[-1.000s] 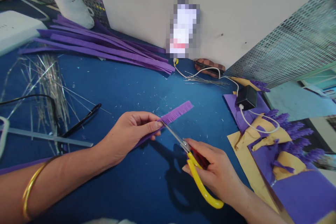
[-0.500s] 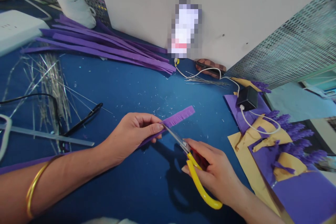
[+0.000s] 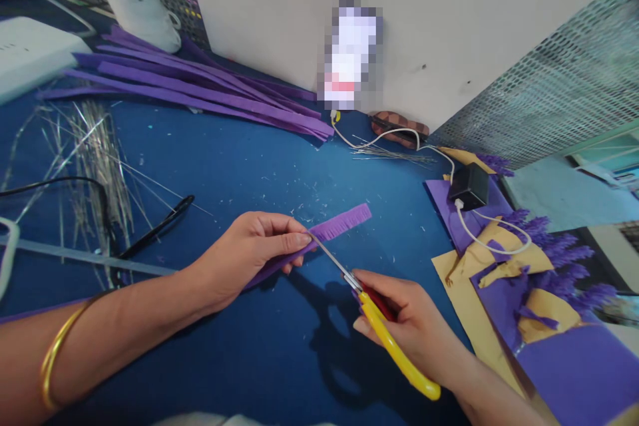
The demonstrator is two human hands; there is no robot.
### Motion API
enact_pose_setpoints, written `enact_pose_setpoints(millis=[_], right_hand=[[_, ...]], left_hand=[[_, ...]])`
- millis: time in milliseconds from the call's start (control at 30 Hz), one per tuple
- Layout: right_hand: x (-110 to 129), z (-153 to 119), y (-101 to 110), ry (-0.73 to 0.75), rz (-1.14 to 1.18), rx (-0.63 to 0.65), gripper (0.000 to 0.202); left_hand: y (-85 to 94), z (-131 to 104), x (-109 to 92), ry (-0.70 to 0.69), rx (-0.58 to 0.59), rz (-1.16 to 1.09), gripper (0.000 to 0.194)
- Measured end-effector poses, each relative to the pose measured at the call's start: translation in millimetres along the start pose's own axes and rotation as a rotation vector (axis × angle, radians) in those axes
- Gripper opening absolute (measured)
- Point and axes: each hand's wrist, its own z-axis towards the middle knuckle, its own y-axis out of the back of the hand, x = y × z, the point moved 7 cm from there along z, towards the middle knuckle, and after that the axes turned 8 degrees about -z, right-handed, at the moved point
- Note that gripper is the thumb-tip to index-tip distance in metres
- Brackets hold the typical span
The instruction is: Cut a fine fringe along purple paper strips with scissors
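Between the thumb and fingers of my left hand (image 3: 267,243) is a purple paper strip (image 3: 344,221), its far end sticking out to the right. Fine fringe cuts run along the lower edge of that end. The rest of the strip trails back under my left forearm. My right hand (image 3: 407,319) is closed around yellow-handled scissors (image 3: 394,343), some of whose grip is hidden by the fingers. The scissor blades look nearly closed, and their tips touch the strip right beside my left thumb.
Loose purple strips (image 3: 210,90) lie at the back left, beside a white shoe-like object (image 3: 140,10). Thin wires (image 3: 102,173) are piled at the left. A phone (image 3: 352,53) leans on the white panel, its cable leading to a black charger (image 3: 468,185). Wrapped purple flowers (image 3: 554,259) lie right.
The scissor blades have come closer together at the strip, and the yellow handle has swung slightly right and down. My left hand keeps its pinch in nearly the same place.
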Motion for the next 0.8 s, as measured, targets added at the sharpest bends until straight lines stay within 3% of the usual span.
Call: enact_pose_setpoints(millis=[167,433,800], right_hand=[[0,-1,-3,-0.078,0.160,0.040,0.014],[0,-1,8,0.007,-0.093,-0.108,0.035],[-4,-5,10,0.034,-0.255,-0.168,0.052]], left_hand=[[-0.2,0,-1,-0.021,0.012,0.004,0.021],[3.8,2,-1,-0.028,-0.033,0.089,0.021],[5.4,1,0,-0.054,-0.064,0.035,0.020]])
